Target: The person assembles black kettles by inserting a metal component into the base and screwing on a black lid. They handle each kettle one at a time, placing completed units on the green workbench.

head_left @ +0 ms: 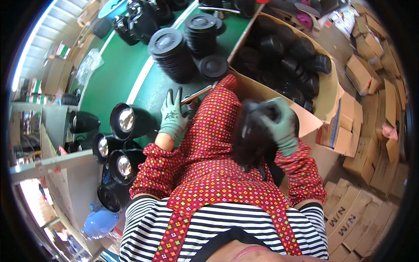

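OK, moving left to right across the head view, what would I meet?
Black shades with shiny insides, left gloved hand, single flat black disc, right gloved hand on a blurred black part, piled brown cartons.

Pretty bright overall, white strip (20, 60) blown out way left of the left fingers (179, 94). Right fingers (271, 125) and the black part (248, 137) against them are motion-smeared. Fisheye bends straight lines near the blacked-out edges.
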Demonstrator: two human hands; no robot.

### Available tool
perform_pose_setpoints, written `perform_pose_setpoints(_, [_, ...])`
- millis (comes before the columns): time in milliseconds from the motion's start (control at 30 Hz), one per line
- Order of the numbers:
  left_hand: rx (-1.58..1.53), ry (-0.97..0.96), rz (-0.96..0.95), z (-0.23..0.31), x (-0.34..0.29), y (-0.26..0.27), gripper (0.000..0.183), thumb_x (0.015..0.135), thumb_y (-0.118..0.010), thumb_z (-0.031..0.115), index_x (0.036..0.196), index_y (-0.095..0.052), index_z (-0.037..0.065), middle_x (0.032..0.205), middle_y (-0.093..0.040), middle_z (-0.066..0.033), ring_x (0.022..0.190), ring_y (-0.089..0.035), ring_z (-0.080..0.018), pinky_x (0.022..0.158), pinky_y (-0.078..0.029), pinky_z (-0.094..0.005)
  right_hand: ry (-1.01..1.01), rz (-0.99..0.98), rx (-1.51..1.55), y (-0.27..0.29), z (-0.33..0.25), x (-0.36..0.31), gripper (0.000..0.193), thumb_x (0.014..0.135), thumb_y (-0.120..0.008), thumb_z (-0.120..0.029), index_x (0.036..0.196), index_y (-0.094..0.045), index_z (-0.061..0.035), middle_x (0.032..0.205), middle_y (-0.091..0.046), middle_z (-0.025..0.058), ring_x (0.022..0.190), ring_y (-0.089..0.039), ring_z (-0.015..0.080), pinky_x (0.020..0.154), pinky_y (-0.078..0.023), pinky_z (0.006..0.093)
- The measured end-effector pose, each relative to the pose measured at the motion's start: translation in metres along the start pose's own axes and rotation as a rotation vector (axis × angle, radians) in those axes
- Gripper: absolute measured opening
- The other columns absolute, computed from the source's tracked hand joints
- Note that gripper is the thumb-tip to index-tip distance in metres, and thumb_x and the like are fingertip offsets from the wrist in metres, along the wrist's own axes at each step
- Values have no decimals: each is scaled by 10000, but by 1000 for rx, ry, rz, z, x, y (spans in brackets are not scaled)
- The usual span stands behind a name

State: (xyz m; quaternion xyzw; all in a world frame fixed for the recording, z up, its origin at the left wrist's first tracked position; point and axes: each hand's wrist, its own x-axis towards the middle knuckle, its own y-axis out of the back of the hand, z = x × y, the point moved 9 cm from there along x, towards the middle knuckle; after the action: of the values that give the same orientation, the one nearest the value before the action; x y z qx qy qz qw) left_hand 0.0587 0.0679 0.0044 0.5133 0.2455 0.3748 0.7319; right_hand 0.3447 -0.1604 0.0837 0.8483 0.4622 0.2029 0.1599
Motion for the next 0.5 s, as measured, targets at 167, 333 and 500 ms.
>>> perform_pose_setpoints(167, [-101,-84,-77,-26,19,-19,587,927,-742,67,1500,-628,121,1097,-783,-173,910,-756,-379,873,-595,-417,120,55,-345,-17,-38,-19,433,747,-908,-282,1096,-756,-75,1086,-610,132,1053,-576,346,927,-475,470])
perform_pose_setpoints(333, [-718,165,-130,33,19,22,541,966,-798,122,1483,-651,63,878,-713,16,623,-533,-44,553,-450,-237,153,-56,-253,-4,-62,-22,339,878,-756,-121,1210,-768,-52,1095,-654,159,1042,-607,364,920,-492,477])
perform_pose_setpoints(500, [-650,-207,-135,133,41,81,550,944,-735,3,1485,-644,35,1235,-658,-100,864,-621,-135,714,-491,-270,220,-196,72,17,-69,13,355,821,-783,12,1171,-779,-42,1017,-725,156,911,-685,354,839,-552,424])
